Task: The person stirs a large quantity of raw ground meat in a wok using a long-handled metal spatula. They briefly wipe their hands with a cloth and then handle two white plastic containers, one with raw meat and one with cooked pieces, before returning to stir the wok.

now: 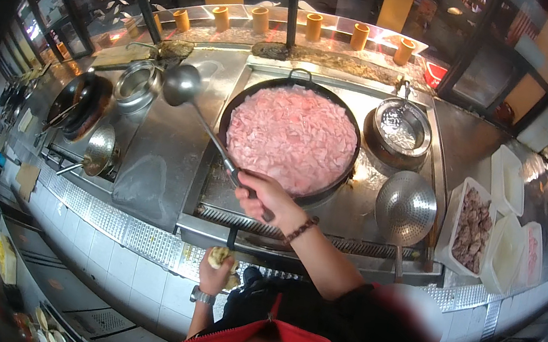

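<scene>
My right hand (269,198) grips the dark handle of a long steel ladle (210,134). The ladle's bowl (182,85) hangs over the steel counter to the left of a large black wok (301,73). Pale pink pieces of raw-looking meat (290,138) fill that wok nearly to its rim. Lower down, in front of the stove's edge, my left hand (214,272) is closed around a crumpled yellowish cloth (220,257). A beaded bracelet is on my right wrist, a metal watch on my left.
At right, a steel pot of liquid (402,127) stands behind a perforated skimmer (405,206). White plastic tubs (454,217) beyond it include one with browned meat chunks (471,231). Leftward are a steel pot (136,85), a dark wok (75,105) and a strainer (99,150). Bamboo cups (313,27) line the back ledge.
</scene>
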Motion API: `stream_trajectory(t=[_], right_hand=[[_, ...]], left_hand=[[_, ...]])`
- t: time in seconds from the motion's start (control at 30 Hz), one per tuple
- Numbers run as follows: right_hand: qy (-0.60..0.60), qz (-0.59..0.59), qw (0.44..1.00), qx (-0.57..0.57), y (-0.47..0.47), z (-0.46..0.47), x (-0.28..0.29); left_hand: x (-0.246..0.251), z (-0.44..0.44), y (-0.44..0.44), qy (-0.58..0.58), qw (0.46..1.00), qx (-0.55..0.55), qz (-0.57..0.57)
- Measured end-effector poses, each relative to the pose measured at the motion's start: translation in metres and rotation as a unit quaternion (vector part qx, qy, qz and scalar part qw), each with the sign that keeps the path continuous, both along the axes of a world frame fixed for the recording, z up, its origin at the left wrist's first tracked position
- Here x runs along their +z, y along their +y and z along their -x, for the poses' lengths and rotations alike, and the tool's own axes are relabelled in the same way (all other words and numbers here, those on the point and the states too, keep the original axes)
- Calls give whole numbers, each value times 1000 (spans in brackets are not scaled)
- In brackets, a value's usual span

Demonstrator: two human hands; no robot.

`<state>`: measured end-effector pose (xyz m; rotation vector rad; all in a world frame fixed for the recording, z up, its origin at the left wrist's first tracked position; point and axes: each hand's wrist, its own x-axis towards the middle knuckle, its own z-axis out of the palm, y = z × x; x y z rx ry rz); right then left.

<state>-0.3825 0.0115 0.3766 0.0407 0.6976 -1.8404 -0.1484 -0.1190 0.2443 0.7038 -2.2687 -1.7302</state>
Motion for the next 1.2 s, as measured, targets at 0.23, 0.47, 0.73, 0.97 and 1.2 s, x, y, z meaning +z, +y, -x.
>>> stream_trajectory(t=[0.23, 0.47, 0.73, 0.97, 1.2], right_hand=[[39, 4, 999, -9, 21, -7, -3], [557, -320, 758, -113, 138, -47, -37], [572, -585, 558, -140, 220, 4, -66], [559, -621, 542, -88, 133, 6, -87], [588, -565, 577, -58, 206, -66, -79]], left_hand=[[-8, 9, 10, 1, 999, -25, -22], [-20, 1, -1, 3, 999, -15, 37], [-15, 8, -15, -27, 996, -40, 69], [-16, 8, -10, -41, 996, -65, 51], [-53, -44, -24, -145, 984, -12, 106]])
